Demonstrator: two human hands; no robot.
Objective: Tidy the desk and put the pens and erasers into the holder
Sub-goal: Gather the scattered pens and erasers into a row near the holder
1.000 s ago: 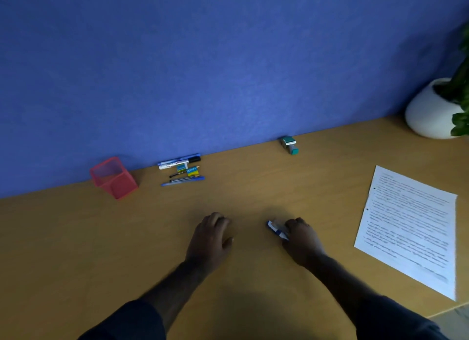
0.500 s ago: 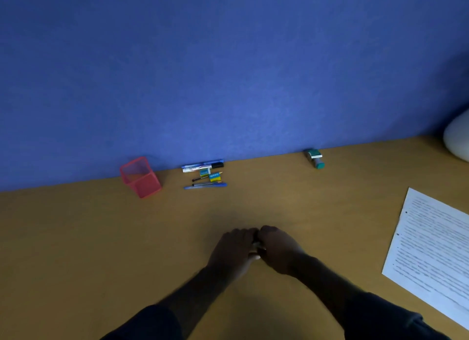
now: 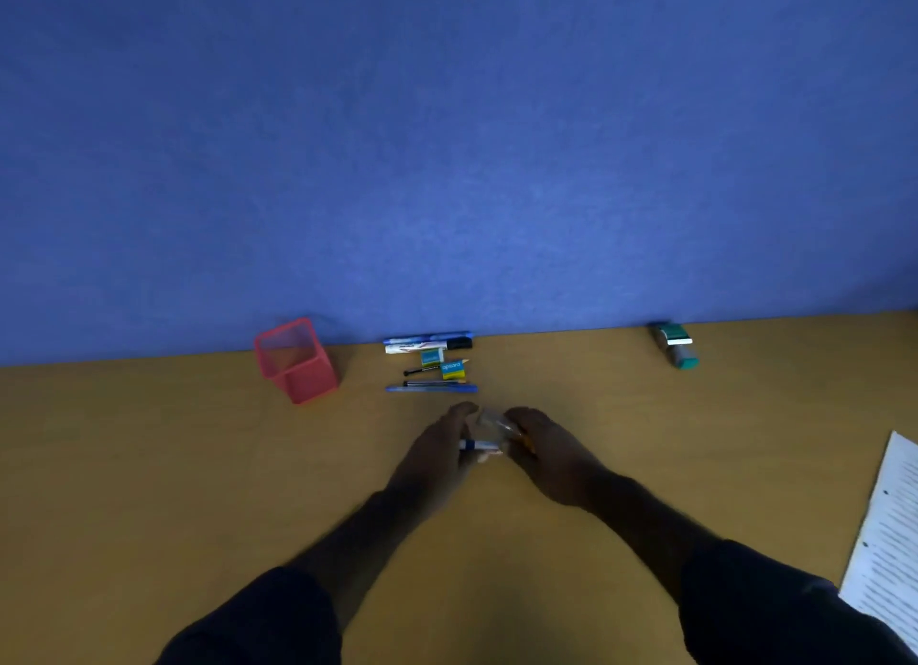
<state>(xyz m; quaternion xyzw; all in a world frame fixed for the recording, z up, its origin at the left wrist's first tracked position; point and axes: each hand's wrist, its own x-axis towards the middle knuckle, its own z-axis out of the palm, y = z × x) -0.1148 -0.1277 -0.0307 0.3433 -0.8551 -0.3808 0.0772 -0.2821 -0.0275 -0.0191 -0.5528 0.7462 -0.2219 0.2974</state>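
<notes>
Two hands meet mid-desk: left hand (image 3: pixel 437 453) pinches small pen (image 3: pixel 478 446), right hand (image 3: pixel 546 453) grip unclear; pen light, stiff, hold mid-barrel; red holder (image 3: pixel 297 361) far left

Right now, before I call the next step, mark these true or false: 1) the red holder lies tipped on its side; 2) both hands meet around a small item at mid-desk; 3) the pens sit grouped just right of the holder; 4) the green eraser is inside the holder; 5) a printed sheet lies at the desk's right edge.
1) False. The red holder stands upright, mouth up, by the blue wall.
2) True. The left hand and right hand close on a small blue-and-white item; what it is stays blurred.
3) True. The pens lie together right of the holder.
4) False. The green eraser lies on the desk far right, by the wall.
5) True. The printed sheet lies there.
</notes>
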